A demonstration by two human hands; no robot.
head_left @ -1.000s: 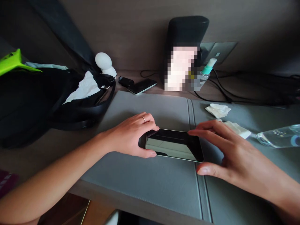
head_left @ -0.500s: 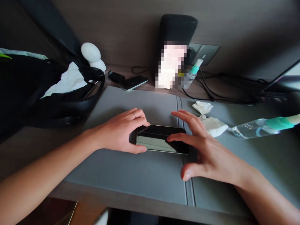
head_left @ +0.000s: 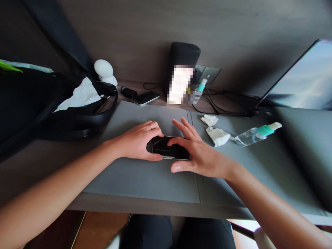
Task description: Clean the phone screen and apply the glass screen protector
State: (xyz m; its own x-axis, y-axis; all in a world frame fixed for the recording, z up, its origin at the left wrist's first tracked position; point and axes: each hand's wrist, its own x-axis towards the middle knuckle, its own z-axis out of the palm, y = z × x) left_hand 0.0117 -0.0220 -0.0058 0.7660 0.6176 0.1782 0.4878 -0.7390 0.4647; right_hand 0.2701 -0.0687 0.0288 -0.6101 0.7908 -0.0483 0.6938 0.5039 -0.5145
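A dark smartphone (head_left: 169, 152) lies screen up on the grey desk mat (head_left: 145, 178). My left hand (head_left: 138, 141), with a ring on one finger, grips its left end, thumb along the near edge and fingers on the far edge. Over the right end hovers my right hand (head_left: 201, 152), fingers spread. Its index finger curves above the screen; I cannot tell whether the tip touches. The right hand hides part of the phone's right end.
Right of my hands are crumpled white tissues (head_left: 218, 136) and a clear spray bottle (head_left: 249, 136) lying down. Behind stand a black upright object (head_left: 184, 52), a second bottle (head_left: 199, 91), another phone (head_left: 145, 98) and a white round device (head_left: 103, 69). A black bag (head_left: 28, 107) is left, a laptop (head_left: 298, 79) right.
My right hand has moved left over the phone, its thumb now nearer the phone's near edge. The left hand keeps its grip. The view has shifted, showing more of the laptop and my legs.
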